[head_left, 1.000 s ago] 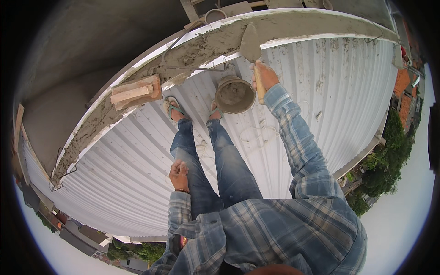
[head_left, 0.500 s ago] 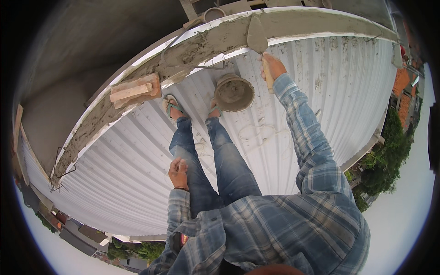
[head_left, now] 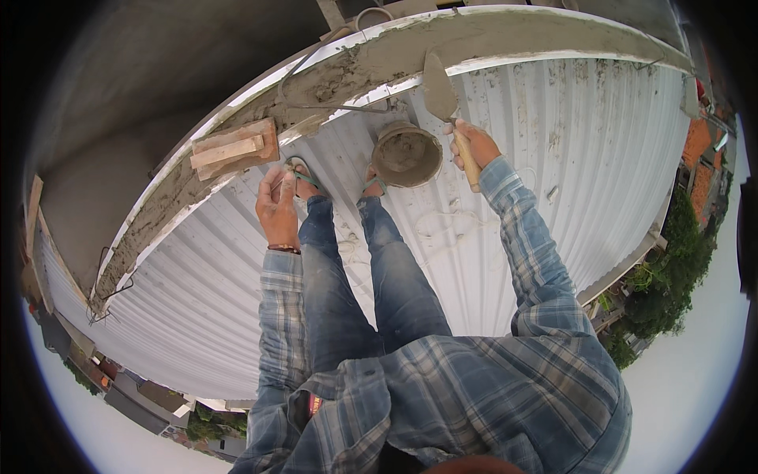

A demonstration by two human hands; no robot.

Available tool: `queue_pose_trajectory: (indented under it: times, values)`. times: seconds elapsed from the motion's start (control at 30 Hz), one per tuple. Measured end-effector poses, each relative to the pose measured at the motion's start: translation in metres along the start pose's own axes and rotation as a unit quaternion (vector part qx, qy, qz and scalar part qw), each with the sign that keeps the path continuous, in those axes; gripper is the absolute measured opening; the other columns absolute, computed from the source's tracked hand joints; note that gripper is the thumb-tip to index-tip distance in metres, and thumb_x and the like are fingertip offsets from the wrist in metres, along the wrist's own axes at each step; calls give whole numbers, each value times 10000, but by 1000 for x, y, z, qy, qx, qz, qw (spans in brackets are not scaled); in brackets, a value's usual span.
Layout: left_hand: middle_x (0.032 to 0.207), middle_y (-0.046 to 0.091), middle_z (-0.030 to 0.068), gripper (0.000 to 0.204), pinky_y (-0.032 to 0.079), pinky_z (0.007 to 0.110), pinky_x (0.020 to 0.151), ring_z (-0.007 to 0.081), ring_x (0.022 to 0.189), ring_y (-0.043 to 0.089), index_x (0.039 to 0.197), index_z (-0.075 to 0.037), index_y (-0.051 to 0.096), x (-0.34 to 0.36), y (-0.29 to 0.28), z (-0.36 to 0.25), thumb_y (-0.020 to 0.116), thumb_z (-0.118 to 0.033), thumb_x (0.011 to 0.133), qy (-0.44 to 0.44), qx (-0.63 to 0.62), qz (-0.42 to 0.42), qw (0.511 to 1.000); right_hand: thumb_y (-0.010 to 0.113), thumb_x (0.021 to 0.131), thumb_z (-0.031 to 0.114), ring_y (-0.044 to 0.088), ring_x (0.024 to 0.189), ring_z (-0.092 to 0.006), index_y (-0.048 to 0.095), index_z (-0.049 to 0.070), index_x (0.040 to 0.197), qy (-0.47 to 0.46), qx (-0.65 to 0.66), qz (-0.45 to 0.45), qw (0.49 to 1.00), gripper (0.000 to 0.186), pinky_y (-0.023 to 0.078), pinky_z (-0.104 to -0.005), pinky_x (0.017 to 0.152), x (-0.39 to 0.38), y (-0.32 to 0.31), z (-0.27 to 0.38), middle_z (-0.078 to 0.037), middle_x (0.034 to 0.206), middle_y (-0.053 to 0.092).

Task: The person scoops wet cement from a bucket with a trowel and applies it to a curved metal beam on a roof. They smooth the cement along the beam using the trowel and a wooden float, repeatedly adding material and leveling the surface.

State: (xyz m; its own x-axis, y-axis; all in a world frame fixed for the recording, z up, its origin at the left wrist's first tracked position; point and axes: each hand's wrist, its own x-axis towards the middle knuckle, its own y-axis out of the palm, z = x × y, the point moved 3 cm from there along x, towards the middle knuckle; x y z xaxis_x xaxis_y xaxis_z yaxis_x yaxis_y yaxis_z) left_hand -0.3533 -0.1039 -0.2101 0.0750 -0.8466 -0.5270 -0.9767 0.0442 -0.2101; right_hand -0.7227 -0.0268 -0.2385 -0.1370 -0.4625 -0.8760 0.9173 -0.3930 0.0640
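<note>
My right hand [head_left: 474,146] is closed round the wooden handle of a trowel [head_left: 439,88], its mortar-smeared blade pointing up beside a mortared ledge [head_left: 513,37]. My left hand [head_left: 276,207] is raised over my left leg, fingers bent together on something small that I cannot make out, just below a wooden float [head_left: 233,150] with a block handle lying on the ledge. A bucket [head_left: 407,156] with grey mortar inside stands between my right hand and my sandalled feet.
White corrugated metal sheeting [head_left: 592,158] lies underfoot, with thin cord on it. A bent metal bar [head_left: 332,105] rests on the ledge. Beyond the ledge is a dark concrete surface [head_left: 87,205]; rooftops and trees [head_left: 671,276] show past the sheeting's edges.
My left hand has lifted from beside my left leg up and leftward toward the ledge. My right hand has moved slightly right, then down a little with the trowel.
</note>
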Motion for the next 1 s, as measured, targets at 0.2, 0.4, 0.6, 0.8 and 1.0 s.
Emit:
queue_pose_trajectory:
  times: [0.2, 0.4, 0.6, 0.8, 1.0]
  values:
    - [1350, 474, 189, 680, 441, 373, 977, 254, 1217, 498, 1384, 32, 404, 81, 49, -22, 649, -380, 902, -11, -98, 53, 994, 446, 992, 390, 451, 466, -110, 567, 56, 992, -25, -24, 68, 997, 355, 405, -239, 432, -24, 1, -27, -24, 630, 488]
    - [1312, 497, 166, 646, 394, 354, 1030, 254, 1215, 502, 1366, 30, 368, 47, 123, -81, 670, -287, 891, 72, -86, 71, 991, 460, 970, 351, 455, 499, -115, 576, 44, 939, 22, -123, -44, 991, 330, 408, -259, 470, -78, -38, -99, -26, 623, 482]
    - [1452, 264, 330, 904, 238, 428, 1137, 416, 1367, 285, 1439, 116, 159, 5, 215, -107, 693, -260, 815, 221, 13, 75, 972, 514, 921, 315, 467, 570, -112, 580, 33, 873, 28, -155, -53, 986, 294, 404, -271, 463, -101, -25, -151, -28, 654, 476]
    - [1457, 281, 324, 850, 247, 428, 1136, 416, 1406, 225, 1417, 105, 252, -18, 294, -97, 697, -246, 784, 295, 119, 62, 946, 543, 892, 322, 605, 615, -184, 560, 27, 991, -178, -407, -45, 895, 312, 484, -334, 519, -76, 28, -131, -122, 772, 612]
    - [1405, 426, 205, 526, 358, 439, 1069, 367, 1306, 409, 1253, -41, 549, -19, 229, -99, 710, -216, 784, 320, 83, 118, 936, 421, 941, 250, 575, 609, -225, 576, 17, 997, -391, -215, -84, 891, 285, 485, -364, 609, 10, 85, -82, -132, 801, 621]
